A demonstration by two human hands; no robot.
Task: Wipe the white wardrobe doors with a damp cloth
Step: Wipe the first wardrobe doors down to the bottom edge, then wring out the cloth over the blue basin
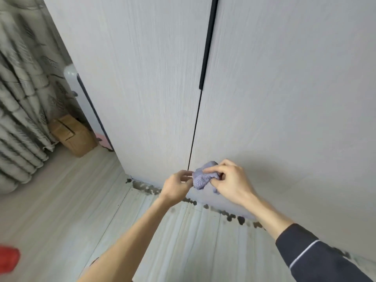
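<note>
Facing the wardrobe doors (152, 78) at lower centre, a bunched lilac cloth (201, 179) is gripped by the left hand (176, 187) and right hand (232, 180).

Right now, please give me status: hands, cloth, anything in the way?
Right hand grips bunched purple cloth, left hand pinches its edge. Cloth low before the wardrobe doors, near their gap; contact unclear. Nothing blocking the doors.

A dark navy sleeve (329, 267) with one thin white stripe (303, 253) covers the right arm (264, 212).
</note>
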